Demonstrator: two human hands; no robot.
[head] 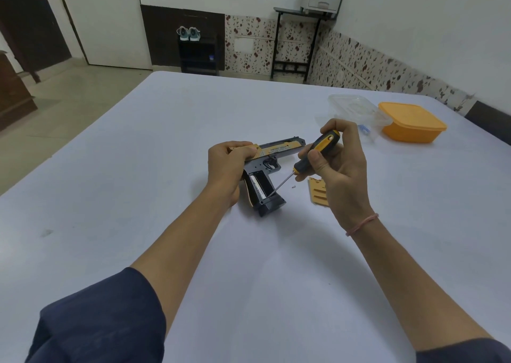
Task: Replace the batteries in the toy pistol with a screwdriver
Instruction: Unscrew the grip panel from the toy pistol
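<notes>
The left hand (224, 166) gripped the toy pistol (279, 151) at the rear of its slide, fingers curled over the top, pinning it on its side against the table (166, 155). The right hand (338, 166) was wrapped round the screwdriver (318, 149) by its black and yellow handle. The thin shaft slanted down so that the tip reached into the open grip, at the lower end of the battery (256, 187). The 2 hands were apart, with the trigger guard between them.

The pistol looked like light, hollow, stiff plastic with a smooth shell, so it would probably skid on the cloth under any prying unless held down. The slide or the frame above the grip seemed the best hold, since it left the battery bay clear. A metal tip levering there could slip or bend a contact, so gentle force seemed wise.

It had a gold upper half with a printed label, a dark frame and a dark, flared grip base. Only 1 silver cell showed inside the bay; whether another sat beside it could not be told.

The tan cover (318, 194) lay just beside the right hand, partly hidden by it, with 1 small pale screw (293, 186) between cover and pistol. Farther right stood an orange tub (412, 122) and a clear lid (351, 108).
</notes>
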